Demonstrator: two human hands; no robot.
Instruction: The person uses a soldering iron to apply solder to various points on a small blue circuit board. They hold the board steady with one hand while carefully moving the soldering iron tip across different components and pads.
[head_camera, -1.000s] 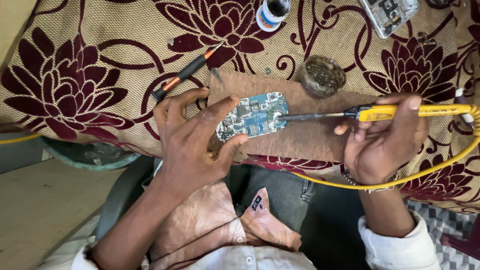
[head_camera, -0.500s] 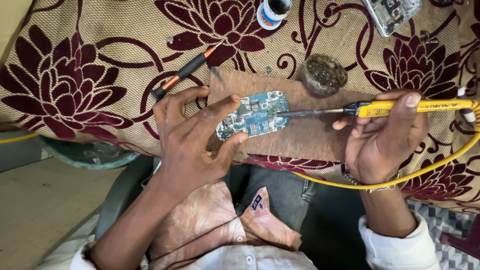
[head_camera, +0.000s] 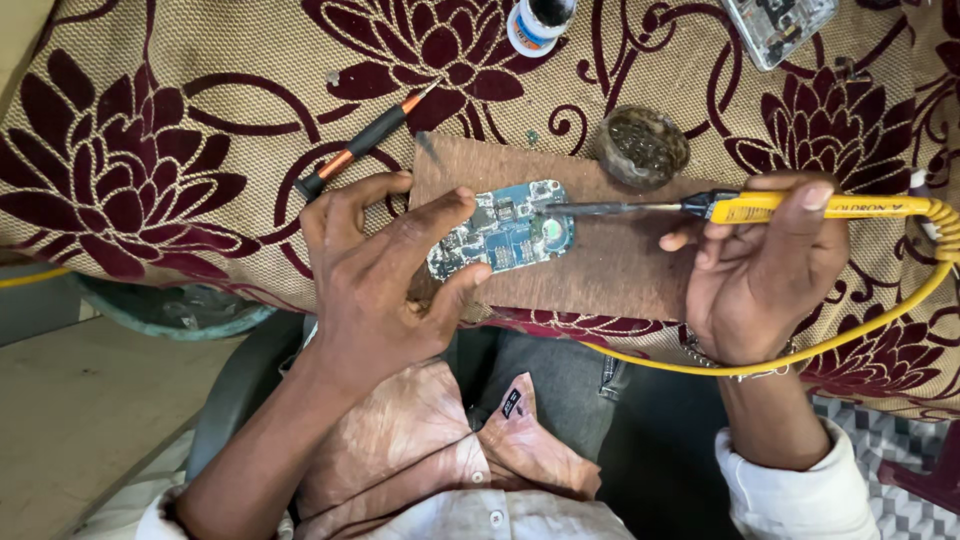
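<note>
A small blue circuit board (head_camera: 503, 233) lies on a brown wooden board (head_camera: 610, 262) over a flowered cloth. My left hand (head_camera: 385, 275) pinches the circuit board's left end between thumb and fingers, holding it flat. My right hand (head_camera: 765, 265) grips a yellow-handled soldering iron (head_camera: 800, 207). Its dark metal tip reaches left and touches the circuit board's right end, near a round silver part. A yellow cable (head_camera: 800, 350) runs from the iron's handle and loops under my right wrist.
A black and orange screwdriver (head_camera: 365, 140) lies on the cloth left of the wooden board. A round dark tin (head_camera: 642, 145) sits at the board's far edge. A small bottle (head_camera: 535, 20) and a clear-cased device (head_camera: 775, 25) lie farther back. My lap is below.
The soldering iron's tip has stayed on the circuit board's right end, shifting only slightly. My right index finger now lies along the handle. The left hand keeps its hold.
</note>
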